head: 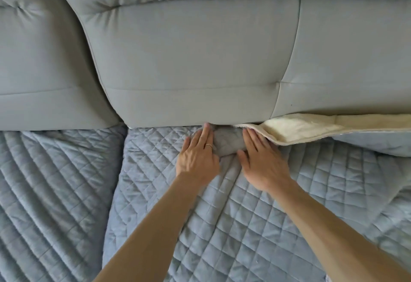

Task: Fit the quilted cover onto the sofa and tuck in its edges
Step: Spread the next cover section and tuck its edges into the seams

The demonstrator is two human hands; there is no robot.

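From the head view, two bare hands lie side by side on one blue-grey quilted cover (244, 226), which is spread over the seat of the grey sofa (195, 63), right where the seat meets the backrest. The left hand (196, 159), with one thin ring (208, 146), lies flat, its fingers (205, 133) straight and close together, the tips touching the crease under the backrest. The right hand (261, 163) is also flat, fingers straight and together, pressing the cover just beside a turned-back edge. Between the two hands one bunched fold (229, 142) of the cover rises. To the right, that edge is flipped over, showing one cream fleecy underside (295, 128) lying along the backrest. The backrest shows three padded panels side by side. A second quilted section (55, 181) covers the seat on the left.
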